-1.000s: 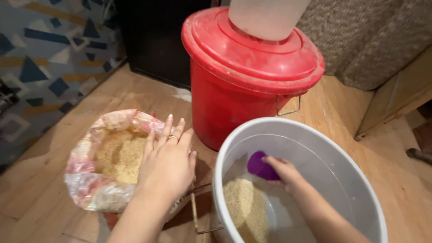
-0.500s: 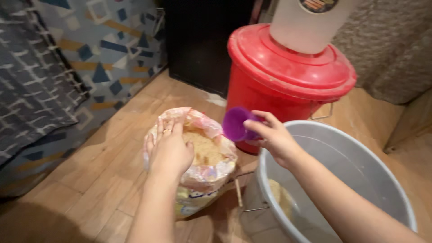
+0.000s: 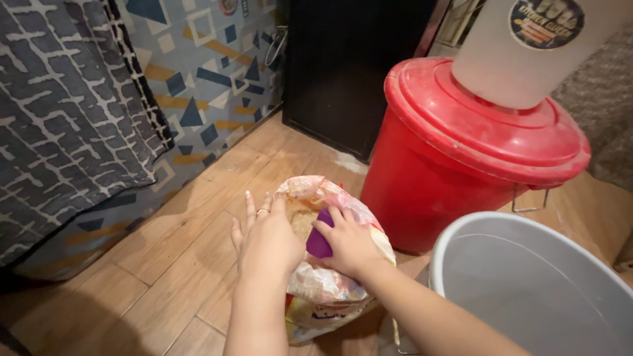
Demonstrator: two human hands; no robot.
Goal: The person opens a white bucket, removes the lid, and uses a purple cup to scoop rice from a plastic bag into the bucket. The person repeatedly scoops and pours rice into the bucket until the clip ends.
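Inside open pink plastic grain sack [image 3: 333, 290], my right hand [image 3: 348, 245] clamping small purple plastic scoop [image 3: 320, 242]; left hand [image 3: 267, 238] bracing rim, fingers spread. Risking floppy sack tipping, grain spilling.

The scene is lit warmly and rather dimly from above, so that the wooden floor [image 3: 165, 264] is given an orange cast and a deep shadow is thrown across its lower left corner. Soft glare is seen on the red bucket lid [image 3: 481, 125] and the grey tub rim [image 3: 461, 231]. Slight softness is noticed on the right hand [image 3: 346, 247], and straight lines are bent near the edges by the wide lens.
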